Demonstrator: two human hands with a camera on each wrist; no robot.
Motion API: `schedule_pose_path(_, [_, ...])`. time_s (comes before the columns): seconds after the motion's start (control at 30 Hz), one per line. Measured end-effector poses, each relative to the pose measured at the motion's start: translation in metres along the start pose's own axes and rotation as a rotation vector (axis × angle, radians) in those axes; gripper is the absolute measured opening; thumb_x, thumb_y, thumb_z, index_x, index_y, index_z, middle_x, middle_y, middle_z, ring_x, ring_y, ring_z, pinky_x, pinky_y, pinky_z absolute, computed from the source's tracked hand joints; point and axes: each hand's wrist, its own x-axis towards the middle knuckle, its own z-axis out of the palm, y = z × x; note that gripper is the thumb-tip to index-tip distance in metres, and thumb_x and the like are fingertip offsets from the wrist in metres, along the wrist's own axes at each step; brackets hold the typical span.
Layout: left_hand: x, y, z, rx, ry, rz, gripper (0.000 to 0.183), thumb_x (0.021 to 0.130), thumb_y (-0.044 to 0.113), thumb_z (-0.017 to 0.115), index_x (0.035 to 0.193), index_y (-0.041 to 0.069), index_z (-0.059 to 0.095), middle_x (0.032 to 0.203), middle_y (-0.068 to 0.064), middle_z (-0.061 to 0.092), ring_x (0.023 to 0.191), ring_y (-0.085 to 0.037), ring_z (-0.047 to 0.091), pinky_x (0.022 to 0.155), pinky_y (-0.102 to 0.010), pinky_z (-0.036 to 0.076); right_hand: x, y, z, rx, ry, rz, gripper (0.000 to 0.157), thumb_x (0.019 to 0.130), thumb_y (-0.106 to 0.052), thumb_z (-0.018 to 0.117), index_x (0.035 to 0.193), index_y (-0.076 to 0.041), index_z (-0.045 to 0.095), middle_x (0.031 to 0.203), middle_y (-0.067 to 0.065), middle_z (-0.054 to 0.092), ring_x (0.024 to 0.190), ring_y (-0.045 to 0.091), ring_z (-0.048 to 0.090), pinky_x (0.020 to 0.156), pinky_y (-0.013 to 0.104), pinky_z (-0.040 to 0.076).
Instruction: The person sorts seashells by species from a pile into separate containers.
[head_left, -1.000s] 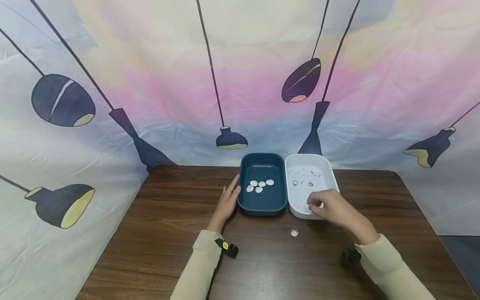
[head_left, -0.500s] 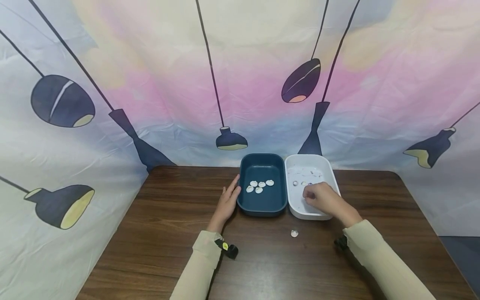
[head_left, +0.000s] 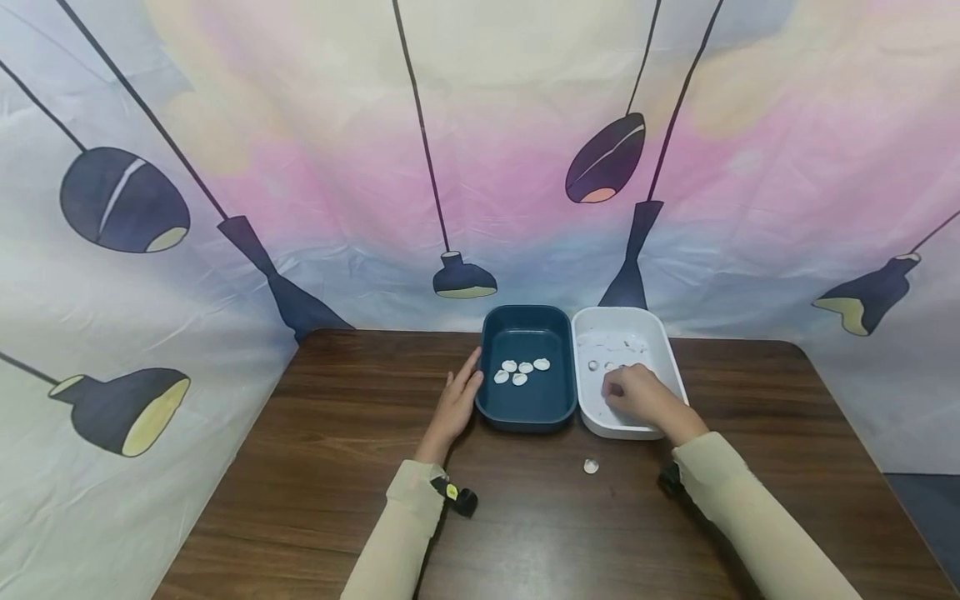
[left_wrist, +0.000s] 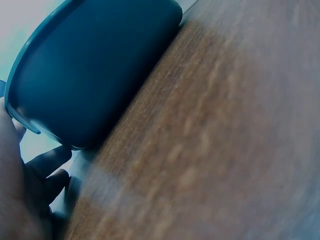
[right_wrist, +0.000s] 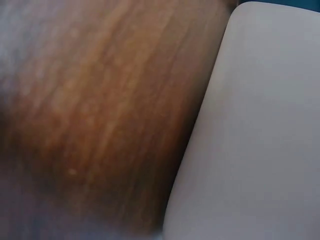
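In the head view my left hand rests along the left side of a dark teal tray, its fingers extended against the wall. The left wrist view shows the fingers at the end of the teal tray. Several small white shell-like pieces lie inside. My right hand is down inside the white tray beside it, fingers curled toward the tray floor; its fingertips are hidden and I cannot tell whether they pinch anything. Two small pale pieces show just beyond that hand.
One more white shell-like piece lies on the brown wooden table in front of the white tray. A printed cloth hangs behind the table. Dark specks mark the far part of the white tray's floor. The two trays stand side by side.
My right hand has moved slightly left and farther into the white tray, lowering toward its floor and covering one of the small pieces. The left hand has stayed against the teal tray.
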Motion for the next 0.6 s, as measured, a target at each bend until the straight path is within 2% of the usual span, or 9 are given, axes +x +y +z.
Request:
schedule_pose_path(0.1, [-0.0005, 0.0006, -0.0004, -0.001, 0.000, -0.001, 0.055, 0.116, 0.040, 0.040, 0.168, 0.025, 0.032, 0.170, -0.001, 0.035, 0.157, -0.031, 0.030, 0.130, -0.053, -0.001, 0.0006, -0.0008, 0.0010, 0.000, 0.004, 0.051, 0.005, 0.090, -0.005, 0.077, 0.096, -0.005, 0.077, 0.087, 0.005, 0.073, 0.081, 0.021, 0.064, 0.081, 0.047, 0.057])
schedule_pose_path(0.23, [-0.0009, 0.0002, -0.0003, -0.001, 0.001, -0.009, 0.054, 0.116, 0.040, 0.039, 0.168, 0.027, 0.032, 0.170, 0.000, 0.034, 0.158, -0.031, 0.027, 0.130, -0.053, -0.002, 0.0000, -0.0003, 0.0024, -0.007, 0.014, 0.084, 0.030, 0.094, -0.012, 0.075, 0.121, 0.001, 0.073, 0.106, 0.017, 0.076, 0.098, 0.033, 0.071, 0.093, 0.053, 0.057])
schedule_pose_path(0.37, [-0.0010, -0.0009, 0.0000, -0.003, 0.002, -0.011, 0.054, 0.116, 0.039, 0.039, 0.168, 0.027, 0.032, 0.170, 0.000, 0.034, 0.159, -0.033, 0.025, 0.130, -0.055, -0.002, 0.0000, 0.0014, 0.0042, -0.019, -0.010, 0.098, 0.054, 0.095, -0.016, 0.074, 0.143, 0.004, 0.057, 0.126, 0.027, 0.070, 0.119, 0.046, 0.066, 0.104, 0.060, 0.051])
schedule_pose_path(0.47, [-0.0013, -0.0010, -0.0001, -0.002, 0.001, -0.012, 0.054, 0.116, 0.039, 0.039, 0.168, 0.027, 0.032, 0.170, -0.001, 0.034, 0.159, -0.033, 0.025, 0.130, -0.055, -0.002, -0.0002, 0.0033, 0.0057, -0.017, -0.013, 0.101, 0.062, 0.096, -0.015, 0.072, 0.151, 0.003, 0.049, 0.128, 0.030, 0.067, 0.119, 0.049, 0.064, 0.103, 0.062, 0.051])
schedule_pose_path(0.6, [-0.0017, 0.0000, -0.0006, 0.003, -0.002, -0.011, 0.054, 0.116, 0.040, 0.039, 0.168, 0.027, 0.032, 0.171, 0.000, 0.034, 0.159, -0.032, 0.025, 0.130, -0.054, -0.002, -0.0008, 0.0048, 0.0065, -0.020, 0.005, 0.096, 0.063, 0.096, -0.014, 0.070, 0.152, 0.002, 0.046, 0.127, 0.030, 0.068, 0.117, 0.048, 0.066, 0.101, 0.061, 0.052])
